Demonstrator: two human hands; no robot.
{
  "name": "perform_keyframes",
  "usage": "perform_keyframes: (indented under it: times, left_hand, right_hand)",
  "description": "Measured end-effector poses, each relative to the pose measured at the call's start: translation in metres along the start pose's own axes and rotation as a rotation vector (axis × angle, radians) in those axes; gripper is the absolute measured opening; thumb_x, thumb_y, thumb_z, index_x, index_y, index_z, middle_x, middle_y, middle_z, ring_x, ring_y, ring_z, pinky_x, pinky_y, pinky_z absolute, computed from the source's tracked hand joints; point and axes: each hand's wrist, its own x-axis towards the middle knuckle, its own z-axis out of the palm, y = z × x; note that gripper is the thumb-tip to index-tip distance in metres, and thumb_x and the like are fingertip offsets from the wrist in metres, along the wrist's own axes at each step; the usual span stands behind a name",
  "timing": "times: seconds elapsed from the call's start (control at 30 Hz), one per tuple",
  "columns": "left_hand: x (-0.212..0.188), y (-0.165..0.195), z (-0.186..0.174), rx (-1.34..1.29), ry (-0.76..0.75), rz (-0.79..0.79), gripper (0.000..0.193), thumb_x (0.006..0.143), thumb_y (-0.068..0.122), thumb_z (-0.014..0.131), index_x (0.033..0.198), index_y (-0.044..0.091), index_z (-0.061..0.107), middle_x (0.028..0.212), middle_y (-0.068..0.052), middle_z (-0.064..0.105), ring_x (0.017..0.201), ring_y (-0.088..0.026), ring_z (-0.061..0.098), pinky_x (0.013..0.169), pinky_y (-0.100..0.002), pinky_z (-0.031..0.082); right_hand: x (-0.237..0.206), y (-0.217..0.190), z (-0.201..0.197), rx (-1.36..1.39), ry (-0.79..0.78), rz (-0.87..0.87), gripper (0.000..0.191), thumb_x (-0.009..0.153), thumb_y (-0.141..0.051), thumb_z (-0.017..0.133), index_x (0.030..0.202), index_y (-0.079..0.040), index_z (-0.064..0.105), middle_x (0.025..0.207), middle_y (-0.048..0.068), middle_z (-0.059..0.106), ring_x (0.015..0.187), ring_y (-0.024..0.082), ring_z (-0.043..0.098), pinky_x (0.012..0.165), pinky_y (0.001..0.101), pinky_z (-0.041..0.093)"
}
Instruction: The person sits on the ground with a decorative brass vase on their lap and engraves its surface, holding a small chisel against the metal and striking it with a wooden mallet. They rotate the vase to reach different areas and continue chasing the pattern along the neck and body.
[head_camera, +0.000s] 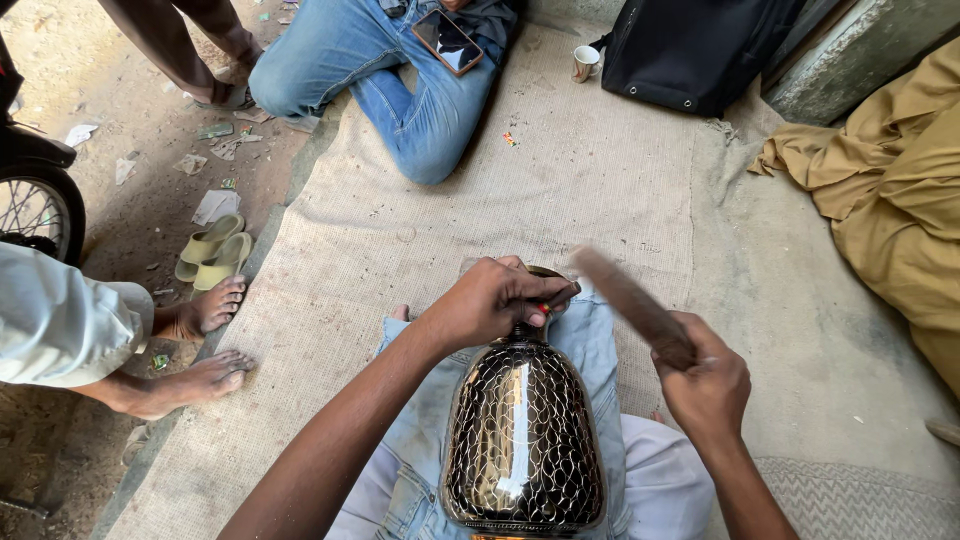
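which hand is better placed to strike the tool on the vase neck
Right. The right hand grips the wooden stick raised beside the metal vase, free to swing; the left hand is pinning a small tool at the neck.

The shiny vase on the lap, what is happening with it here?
A person sits on a burlap mat with a dark metal vase, patterned like a net, lying on the lap. The left hand holds a small tool against the vase's neck. The right hand grips a wooden stick, raised and blurred. Other people sit nearby.
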Motion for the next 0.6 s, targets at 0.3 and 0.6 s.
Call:
perform_keyframes:
  times: [0.3, 0.6]
  left_hand:
    - [-0.007, -0.007, -0.004, -0.077, 0.006, 0.074, 0.051, 0.08, 0.012, 0.08, 0.13, 0.019, 0.071, 0.103, 0.001, 0.08, 0.083, -0.017, 0.066, 0.083, -0.035, 0.053]
    - [-0.018, -0.003, 0.002, -0.102, 0.296, -0.091, 0.05, 0.083, 0.015, 0.081, 0.131, 0.016, 0.07, 0.094, -0.005, 0.078, 0.08, -0.017, 0.067, 0.078, -0.035, 0.057]
  right_hand:
    - [-0.014, -0.007, 0.005, 0.641, 0.198, -0.247, 0.032, 0.081, -0.015, 0.076, 0.111, -0.016, 0.063, 0.083, -0.006, 0.069, 0.081, 0.007, 0.067, 0.075, 0.0301, 0.053]
    - [0.001, -0.023, -0.01, -0.016, -0.017, 0.05, 0.038, 0.081, -0.014, 0.076, 0.118, -0.023, 0.073, 0.067, 0.007, 0.072, 0.063, 0.022, 0.069, 0.062, 0.0378, 0.047]
